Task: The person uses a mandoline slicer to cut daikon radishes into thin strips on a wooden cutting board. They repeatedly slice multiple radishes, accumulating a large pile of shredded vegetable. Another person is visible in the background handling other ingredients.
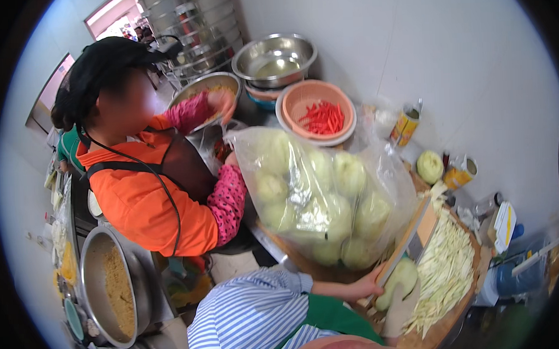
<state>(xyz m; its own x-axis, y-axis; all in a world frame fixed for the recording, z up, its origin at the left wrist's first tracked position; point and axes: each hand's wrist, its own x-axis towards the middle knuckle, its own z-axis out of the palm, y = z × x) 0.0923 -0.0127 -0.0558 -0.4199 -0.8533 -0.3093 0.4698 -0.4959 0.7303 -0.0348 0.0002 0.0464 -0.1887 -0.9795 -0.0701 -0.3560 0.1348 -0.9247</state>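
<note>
My left hand (pixel 369 286) grips the near end of a wooden-framed mandoline slicer (pixel 417 232), which slants away over the wooden board (pixel 451 327). In my right hand (pixel 399 311), which looks gloved, is a peeled pale green vegetable (pixel 401 278), held against the slicer's face. A wide heap of pale green shreds (pixel 449 265) covers the board beside and beneath the slicer. Just left of the slicer stands a large clear plastic bag (pixel 303 192) full of whole, round, pale green vegetables. The blade is hidden from view.
A co-worker in an orange top (pixel 137 207) stands at left, hands near the bag's far side. Beyond are a colander of red pepper strips (pixel 323 119) and a steel basin (pixel 275 59). Opened cans (pixel 459 173) and a loose vegetable (pixel 430 167) sit along the wall.
</note>
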